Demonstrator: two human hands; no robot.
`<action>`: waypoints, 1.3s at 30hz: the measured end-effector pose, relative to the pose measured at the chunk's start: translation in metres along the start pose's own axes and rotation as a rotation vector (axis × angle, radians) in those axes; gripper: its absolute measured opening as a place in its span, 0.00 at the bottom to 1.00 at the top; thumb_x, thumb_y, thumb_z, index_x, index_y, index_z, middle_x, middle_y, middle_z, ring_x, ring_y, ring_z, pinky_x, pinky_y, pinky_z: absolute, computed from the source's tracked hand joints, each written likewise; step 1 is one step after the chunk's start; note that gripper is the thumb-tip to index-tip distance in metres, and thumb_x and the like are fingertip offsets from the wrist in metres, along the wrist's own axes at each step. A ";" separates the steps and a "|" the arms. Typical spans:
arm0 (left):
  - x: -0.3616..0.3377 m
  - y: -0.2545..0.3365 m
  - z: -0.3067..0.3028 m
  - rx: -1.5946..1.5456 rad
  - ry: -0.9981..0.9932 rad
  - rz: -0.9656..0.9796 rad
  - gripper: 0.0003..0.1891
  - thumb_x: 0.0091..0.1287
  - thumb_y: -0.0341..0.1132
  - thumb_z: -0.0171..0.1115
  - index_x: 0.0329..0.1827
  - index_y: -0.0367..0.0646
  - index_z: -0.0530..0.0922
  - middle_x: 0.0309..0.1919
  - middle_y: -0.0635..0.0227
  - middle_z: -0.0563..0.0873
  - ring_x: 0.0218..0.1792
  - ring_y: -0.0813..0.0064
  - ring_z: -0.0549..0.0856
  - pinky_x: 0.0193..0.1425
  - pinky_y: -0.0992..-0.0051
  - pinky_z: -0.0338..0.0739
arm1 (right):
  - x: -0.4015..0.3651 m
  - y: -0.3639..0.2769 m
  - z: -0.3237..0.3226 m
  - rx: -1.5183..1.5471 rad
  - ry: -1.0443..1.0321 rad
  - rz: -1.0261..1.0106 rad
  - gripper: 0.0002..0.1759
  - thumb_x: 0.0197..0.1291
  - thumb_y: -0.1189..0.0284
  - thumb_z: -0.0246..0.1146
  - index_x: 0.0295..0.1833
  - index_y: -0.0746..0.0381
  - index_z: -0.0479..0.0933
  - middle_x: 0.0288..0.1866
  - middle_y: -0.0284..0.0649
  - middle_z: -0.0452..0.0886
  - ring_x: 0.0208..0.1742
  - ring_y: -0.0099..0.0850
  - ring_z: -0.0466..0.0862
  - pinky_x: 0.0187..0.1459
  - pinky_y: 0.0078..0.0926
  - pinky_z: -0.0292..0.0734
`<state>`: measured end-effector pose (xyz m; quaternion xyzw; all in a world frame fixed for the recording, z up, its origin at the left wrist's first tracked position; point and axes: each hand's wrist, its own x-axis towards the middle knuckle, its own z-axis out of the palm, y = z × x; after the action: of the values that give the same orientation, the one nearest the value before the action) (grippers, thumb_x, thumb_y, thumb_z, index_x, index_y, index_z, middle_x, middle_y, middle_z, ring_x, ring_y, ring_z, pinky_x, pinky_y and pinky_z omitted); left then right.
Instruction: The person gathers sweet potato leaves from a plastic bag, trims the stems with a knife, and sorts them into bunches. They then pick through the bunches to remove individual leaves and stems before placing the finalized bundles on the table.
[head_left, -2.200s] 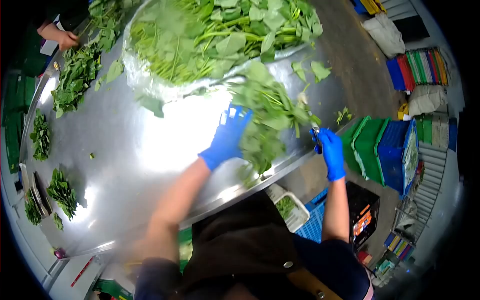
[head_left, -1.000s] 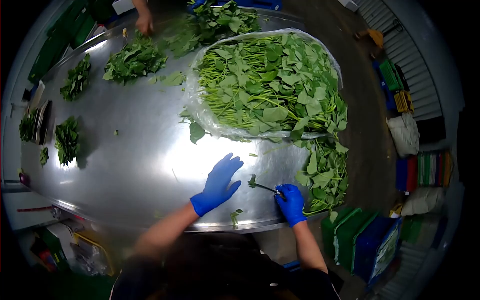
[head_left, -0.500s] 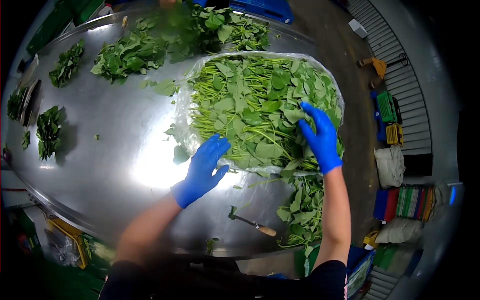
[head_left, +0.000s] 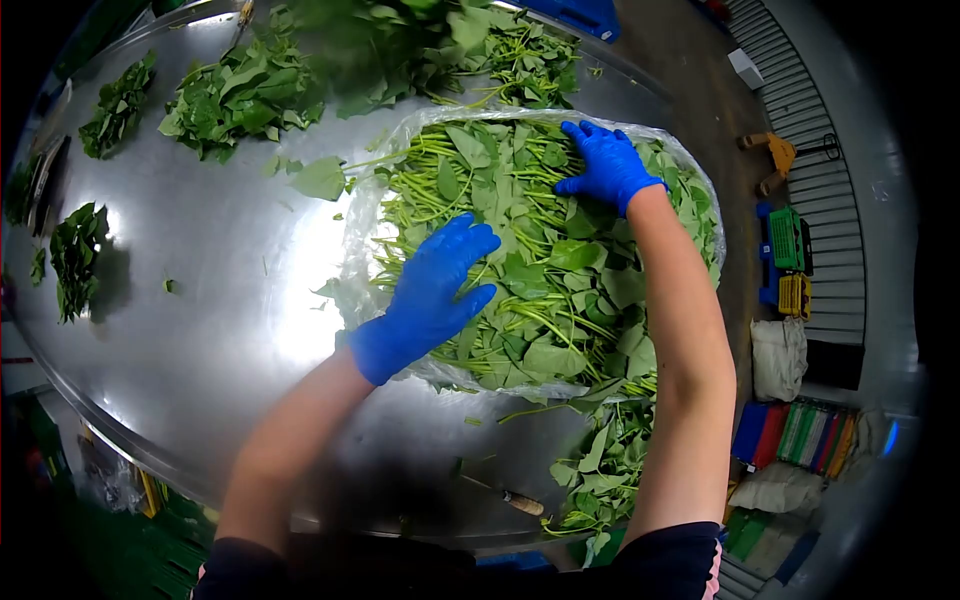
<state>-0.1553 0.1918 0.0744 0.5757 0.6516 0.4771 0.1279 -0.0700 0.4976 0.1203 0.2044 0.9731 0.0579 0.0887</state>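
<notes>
A thick layer of leafy green stems point(head_left: 545, 290) fills a clear plastic bag point(head_left: 365, 225) on a shiny metal table. My left hand point(head_left: 432, 285), in a blue glove, lies over the cut stem ends at the bag's left side with its fingers stretched out. Farther up, my right hand point(head_left: 610, 165), also gloved in blue, rests on the leaves near the far edge, its fingers spread. Neither hand has anything gripped in it.
Loose greens point(head_left: 250, 95) are heaped along the table's far side, and more greens point(head_left: 605, 470) lie at the near right. Small bunches point(head_left: 78, 260) stand at left. A wooden-handled tool point(head_left: 520, 502) lies near the front edge. Crates point(head_left: 788, 240) stand beyond, at right.
My right hand has moved away from me, from the bag's right side to its far edge. My left hand has shifted up and right, farther over the stems.
</notes>
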 end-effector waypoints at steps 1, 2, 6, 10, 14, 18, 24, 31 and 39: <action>-0.001 -0.003 0.004 0.010 -0.019 0.002 0.27 0.57 0.34 0.67 0.61 0.45 0.72 0.62 0.58 0.74 0.66 0.52 0.68 0.68 0.59 0.64 | 0.002 -0.002 -0.005 0.006 -0.088 0.030 0.50 0.39 0.45 0.71 0.67 0.56 0.64 0.55 0.47 0.76 0.58 0.44 0.75 0.59 0.42 0.68; -0.002 -0.005 0.007 0.017 -0.038 0.005 0.28 0.57 0.34 0.67 0.62 0.45 0.71 0.62 0.58 0.73 0.66 0.51 0.67 0.68 0.59 0.64 | 0.001 -0.005 -0.011 -0.057 -0.157 0.055 0.53 0.37 0.41 0.71 0.67 0.56 0.63 0.53 0.46 0.77 0.56 0.44 0.76 0.57 0.40 0.69; -0.007 -0.014 0.018 0.039 -0.092 0.001 0.30 0.56 0.36 0.67 0.63 0.43 0.69 0.65 0.53 0.68 0.67 0.49 0.65 0.68 0.57 0.62 | -0.015 -0.006 -0.009 -0.078 -0.123 0.018 0.58 0.33 0.38 0.71 0.69 0.58 0.61 0.56 0.48 0.75 0.59 0.45 0.73 0.60 0.44 0.66; -0.013 -0.014 0.027 0.065 -0.075 -0.019 0.31 0.56 0.37 0.67 0.64 0.41 0.69 0.64 0.50 0.67 0.66 0.48 0.66 0.67 0.57 0.62 | -0.029 -0.014 -0.003 -0.098 -0.136 -0.013 0.71 0.24 0.39 0.74 0.74 0.59 0.51 0.61 0.54 0.70 0.64 0.51 0.68 0.68 0.47 0.56; -0.015 -0.014 0.029 0.099 -0.081 -0.025 0.31 0.56 0.37 0.67 0.64 0.41 0.68 0.64 0.49 0.67 0.65 0.47 0.66 0.67 0.56 0.62 | -0.034 -0.016 -0.004 -0.121 -0.167 -0.035 0.67 0.29 0.48 0.75 0.74 0.61 0.48 0.60 0.53 0.70 0.60 0.50 0.72 0.65 0.44 0.61; -0.017 -0.016 0.027 0.080 -0.096 -0.027 0.31 0.56 0.37 0.67 0.64 0.42 0.69 0.64 0.50 0.68 0.65 0.47 0.66 0.68 0.57 0.62 | -0.021 -0.016 -0.018 -0.100 -0.351 0.022 0.66 0.30 0.51 0.75 0.75 0.60 0.47 0.63 0.53 0.67 0.58 0.48 0.74 0.62 0.42 0.65; -0.018 -0.015 0.027 0.075 -0.086 -0.042 0.31 0.56 0.37 0.67 0.64 0.43 0.69 0.64 0.50 0.68 0.66 0.48 0.66 0.68 0.57 0.62 | -0.029 -0.014 0.004 -0.219 -0.127 -0.047 0.63 0.33 0.55 0.73 0.75 0.56 0.46 0.63 0.55 0.68 0.53 0.47 0.78 0.57 0.43 0.70; -0.021 -0.011 0.024 0.028 0.025 -0.039 0.28 0.56 0.33 0.65 0.62 0.45 0.71 0.63 0.58 0.71 0.66 0.53 0.67 0.68 0.59 0.63 | -0.043 -0.014 -0.027 -0.037 -0.087 -0.043 0.58 0.36 0.58 0.71 0.75 0.54 0.50 0.47 0.52 0.78 0.48 0.48 0.79 0.54 0.41 0.71; -0.028 0.029 0.015 -0.088 0.097 0.006 0.25 0.55 0.27 0.63 0.59 0.45 0.74 0.60 0.60 0.76 0.63 0.56 0.71 0.66 0.61 0.66 | -0.078 -0.012 -0.061 0.335 0.102 -0.020 0.54 0.36 0.68 0.69 0.74 0.46 0.54 0.54 0.49 0.77 0.54 0.46 0.77 0.58 0.39 0.70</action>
<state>-0.1178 0.1709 0.0782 0.5476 0.6337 0.5331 0.1198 -0.0166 0.4509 0.1893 0.2033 0.9744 -0.0959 0.0045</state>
